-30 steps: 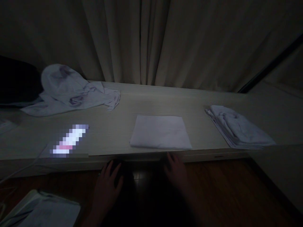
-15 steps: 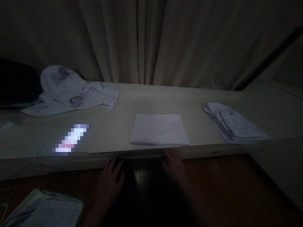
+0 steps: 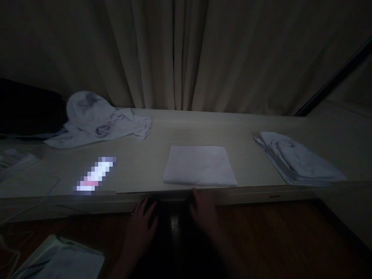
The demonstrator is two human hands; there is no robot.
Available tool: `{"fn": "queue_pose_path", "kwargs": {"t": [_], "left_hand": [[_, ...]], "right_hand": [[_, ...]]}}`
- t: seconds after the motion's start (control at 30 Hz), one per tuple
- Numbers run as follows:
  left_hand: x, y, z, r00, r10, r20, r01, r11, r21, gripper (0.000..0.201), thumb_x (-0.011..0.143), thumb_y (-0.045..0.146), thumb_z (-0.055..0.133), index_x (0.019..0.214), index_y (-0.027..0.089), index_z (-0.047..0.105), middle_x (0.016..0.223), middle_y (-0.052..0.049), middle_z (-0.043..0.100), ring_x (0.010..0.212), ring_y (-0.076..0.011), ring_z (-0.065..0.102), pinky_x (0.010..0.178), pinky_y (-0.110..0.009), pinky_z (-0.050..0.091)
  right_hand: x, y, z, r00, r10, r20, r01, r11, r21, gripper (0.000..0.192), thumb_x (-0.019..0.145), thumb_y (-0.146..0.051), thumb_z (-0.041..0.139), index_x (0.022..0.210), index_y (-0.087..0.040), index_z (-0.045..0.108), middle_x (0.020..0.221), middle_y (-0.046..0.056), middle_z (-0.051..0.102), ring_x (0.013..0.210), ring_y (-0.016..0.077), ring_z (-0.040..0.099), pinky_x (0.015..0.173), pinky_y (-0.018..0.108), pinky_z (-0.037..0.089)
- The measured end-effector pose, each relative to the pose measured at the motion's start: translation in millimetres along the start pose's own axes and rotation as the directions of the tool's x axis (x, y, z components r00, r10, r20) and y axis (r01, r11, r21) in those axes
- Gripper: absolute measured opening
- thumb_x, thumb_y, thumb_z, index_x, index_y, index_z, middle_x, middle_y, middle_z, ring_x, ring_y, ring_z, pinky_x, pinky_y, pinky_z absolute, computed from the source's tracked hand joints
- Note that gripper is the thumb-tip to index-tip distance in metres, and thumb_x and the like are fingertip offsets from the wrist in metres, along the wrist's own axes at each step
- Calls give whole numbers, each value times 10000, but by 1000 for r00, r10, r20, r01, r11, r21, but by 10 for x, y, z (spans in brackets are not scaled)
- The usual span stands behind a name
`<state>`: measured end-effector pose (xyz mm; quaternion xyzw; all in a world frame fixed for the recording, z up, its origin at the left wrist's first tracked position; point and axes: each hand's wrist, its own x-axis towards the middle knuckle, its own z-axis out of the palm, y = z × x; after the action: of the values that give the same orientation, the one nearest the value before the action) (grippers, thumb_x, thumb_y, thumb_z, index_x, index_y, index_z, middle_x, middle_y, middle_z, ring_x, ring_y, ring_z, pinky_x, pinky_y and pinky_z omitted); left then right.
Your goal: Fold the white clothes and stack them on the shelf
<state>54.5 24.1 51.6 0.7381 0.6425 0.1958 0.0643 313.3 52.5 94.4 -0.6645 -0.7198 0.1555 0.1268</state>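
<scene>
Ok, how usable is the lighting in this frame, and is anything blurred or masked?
Head view: very dim; both hands, left hand and right hand, sink into shadow below the ledge. The folded white cloth reads clearly. A pixelated patch masks something on the ledge.

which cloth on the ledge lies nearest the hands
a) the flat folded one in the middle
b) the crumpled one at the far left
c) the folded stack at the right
a: the flat folded cloth lies just beyond the right hand and left hand.
</scene>
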Motion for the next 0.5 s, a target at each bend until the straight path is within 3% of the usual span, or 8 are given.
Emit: {"fn": "queue_pose_path", "kwargs": {"t": [0.3,0.5], "left_hand": [[67,261,27,999,-23,48,25,998,-49,463,805,334,478,1263,275,499,1402,-52,435,1312,-288,348,1054,-532,346],[158,382,86,989,-149,24,151,972,-177,493,819,359,430,1274,177,477,1321,-118,496,1239,-266,438,1048,-472,366]], "right_hand": [[43,22,68,999,40,6,-41,997,66,599,804,-326,464,1371,-158,366,1260,121,556,1159,244,482,1009,386,333],[66,32,74,999,48,4,-48,995,83,608,802,-323,468,1379,-168,356,1253,115,558,1156,241,485,1008,386,336]]}}
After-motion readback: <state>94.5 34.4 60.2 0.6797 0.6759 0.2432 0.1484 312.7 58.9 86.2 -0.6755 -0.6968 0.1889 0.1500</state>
